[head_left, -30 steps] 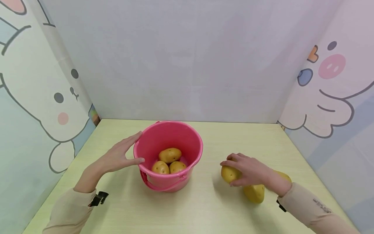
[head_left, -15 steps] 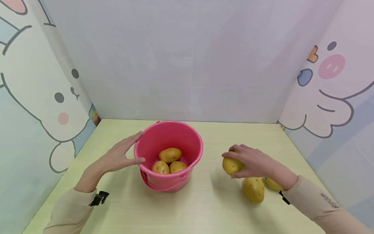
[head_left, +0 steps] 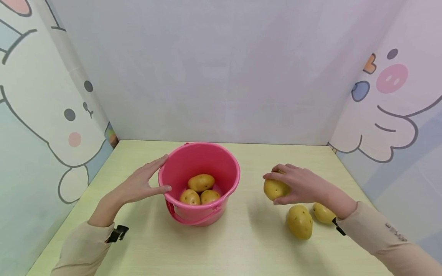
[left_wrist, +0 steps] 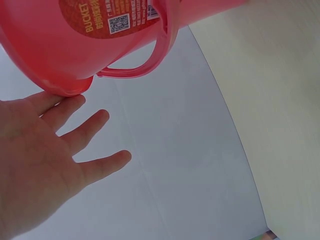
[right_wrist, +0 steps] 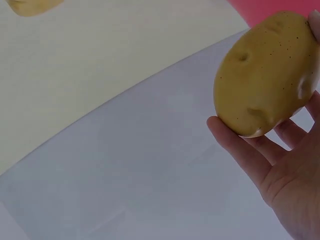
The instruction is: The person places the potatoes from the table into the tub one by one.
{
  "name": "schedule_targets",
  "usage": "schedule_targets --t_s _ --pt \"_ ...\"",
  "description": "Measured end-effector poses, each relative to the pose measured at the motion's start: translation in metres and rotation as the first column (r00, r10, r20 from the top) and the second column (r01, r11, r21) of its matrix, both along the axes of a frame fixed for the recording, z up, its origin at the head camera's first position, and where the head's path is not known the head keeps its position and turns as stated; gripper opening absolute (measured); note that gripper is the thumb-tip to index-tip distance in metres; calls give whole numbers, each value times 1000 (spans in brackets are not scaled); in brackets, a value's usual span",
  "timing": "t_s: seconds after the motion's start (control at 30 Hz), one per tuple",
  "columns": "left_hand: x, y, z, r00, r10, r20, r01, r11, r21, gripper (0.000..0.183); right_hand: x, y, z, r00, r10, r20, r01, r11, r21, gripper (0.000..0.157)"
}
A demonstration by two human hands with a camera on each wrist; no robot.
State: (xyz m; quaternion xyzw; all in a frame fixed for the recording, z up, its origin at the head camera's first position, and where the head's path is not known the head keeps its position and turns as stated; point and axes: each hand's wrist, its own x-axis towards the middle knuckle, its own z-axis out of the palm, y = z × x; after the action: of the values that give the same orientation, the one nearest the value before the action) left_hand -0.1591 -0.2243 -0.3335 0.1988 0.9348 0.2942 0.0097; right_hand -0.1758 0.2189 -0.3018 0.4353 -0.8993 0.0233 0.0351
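A pink bucket (head_left: pixel 230 188) stands on the table with several potatoes (head_left: pixel 201 183) at its bottom. My left hand (head_left: pixel 139 183) touches the bucket's left rim, thumb and fingers spread wide; in the left wrist view the fingers (left_wrist: pixel 85 131) are straight and only some reach the rim. To the right of the bucket, my right hand (head_left: pixel 302 186) grips a yellow potato (head_left: pixel 275 189) between thumb and fingertips. The right wrist view shows that potato (right_wrist: pixel 267 75) raised, its pitted skin facing the camera. Part of it is hidden behind the fingers in the head view.
Two more potatoes lie on the table (head_left: pixel 248 249) below the right forearm: one larger potato (head_left: pixel 299 222), and a second potato (head_left: pixel 323 213) partly behind the wrist. A pale wall (head_left: pixel 224 76) rises at the back, with cartoon-printed walls on both sides. The bucket's handle (left_wrist: pixel 165 50) hangs down in front.
My right hand has lifted the potato up and slightly away from the other two, uncovering more of them. The left hand and the bucket have stayed in place.
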Motion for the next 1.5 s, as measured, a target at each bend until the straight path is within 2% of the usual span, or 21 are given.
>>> schedule_targets --t_s 0.43,0.8,1.5 --pt "-1 0 -1 1000 1 -3 -1 1000 1 93 -3 -7 24 999 -22 -25 23 1000 21 59" --pt "-1 0 0 1000 0 -5 0 1000 2 94 -5 -13 46 996 -15 -83 17 1000 17 57" --pt "-1 0 0 1000 -2 4 2 1000 5 93 -7 -30 72 996 10 -88 -7 999 34 58"
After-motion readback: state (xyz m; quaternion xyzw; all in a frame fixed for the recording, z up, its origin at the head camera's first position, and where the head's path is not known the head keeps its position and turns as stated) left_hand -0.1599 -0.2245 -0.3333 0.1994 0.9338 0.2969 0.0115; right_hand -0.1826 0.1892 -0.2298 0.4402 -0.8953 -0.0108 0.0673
